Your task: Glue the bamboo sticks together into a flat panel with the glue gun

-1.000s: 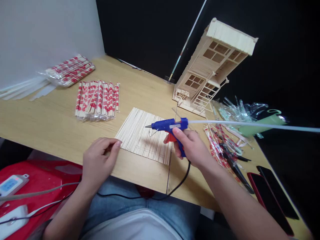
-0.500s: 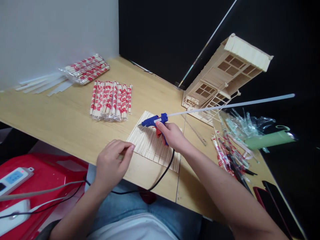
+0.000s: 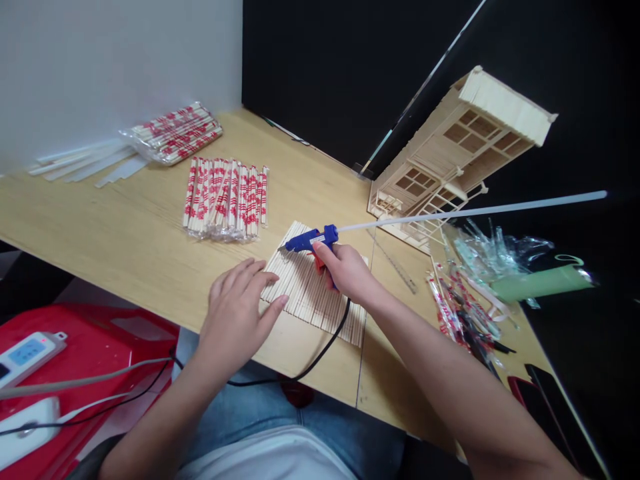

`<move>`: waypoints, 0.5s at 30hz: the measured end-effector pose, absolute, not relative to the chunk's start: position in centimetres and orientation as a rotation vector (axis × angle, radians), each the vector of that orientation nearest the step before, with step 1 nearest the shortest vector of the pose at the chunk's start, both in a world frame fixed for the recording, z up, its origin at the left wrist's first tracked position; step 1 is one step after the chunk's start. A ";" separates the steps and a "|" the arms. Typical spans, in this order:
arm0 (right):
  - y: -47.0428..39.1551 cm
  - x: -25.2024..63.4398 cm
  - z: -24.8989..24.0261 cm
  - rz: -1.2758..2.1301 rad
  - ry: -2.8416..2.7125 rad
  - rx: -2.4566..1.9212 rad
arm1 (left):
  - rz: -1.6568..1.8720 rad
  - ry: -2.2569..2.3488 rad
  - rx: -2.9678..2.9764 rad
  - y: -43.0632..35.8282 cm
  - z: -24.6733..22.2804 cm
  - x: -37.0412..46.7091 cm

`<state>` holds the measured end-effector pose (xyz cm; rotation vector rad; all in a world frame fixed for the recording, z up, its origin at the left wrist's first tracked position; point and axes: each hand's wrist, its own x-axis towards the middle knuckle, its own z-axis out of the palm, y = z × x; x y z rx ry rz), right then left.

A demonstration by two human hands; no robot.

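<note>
My right hand (image 3: 349,272) is wrapped round the handle of a blue glue gun (image 3: 310,240) with a red trigger. A long white glue stick (image 3: 475,211) sticks out of its back end. The nozzle points left, over the far left corner of a panel of thin wooden sticks (image 3: 320,300) laid side by side on the table. My left hand (image 3: 243,300) is at the panel's left edge with fingers and thumb spread, nothing visible between them. From the gun's handle a black cord (image 3: 325,350) runs down across the panel and over the table's front edge.
Bundles of wrapped chopsticks (image 3: 227,197) lie at the back left, beside a second packet (image 3: 175,133) and white strips (image 3: 95,160). A wooden model house (image 3: 450,147) stands at the back right. Right of the panel are a ruler (image 3: 395,261), wrappers, a green cylinder (image 3: 543,283) and phones (image 3: 537,407).
My left hand has opened from a closed pinch and moved slightly right and up, its fingers now spread at the panel's edge. The right hand with the glue gun stays nearly still.
</note>
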<state>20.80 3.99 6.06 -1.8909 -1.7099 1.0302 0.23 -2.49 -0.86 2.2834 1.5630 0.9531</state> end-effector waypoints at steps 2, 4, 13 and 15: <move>4.0 20.8 6.2 1.021 -1.716 -1.892 | 0.949 1.554 2.299 -2.5 -0.9 0.2; 3.9 20.7 6.3 1.018 -1.714 -1.899 | 0.951 1.550 2.306 -2.5 -0.9 0.2; 3.6 21.2 6.2 0.949 -1.748 -1.956 | 0.966 1.540 2.317 -2.4 -0.9 0.2; 3.5 21.4 6.2 0.934 -1.760 -1.964 | 0.961 1.540 2.321 -2.3 -1.0 0.2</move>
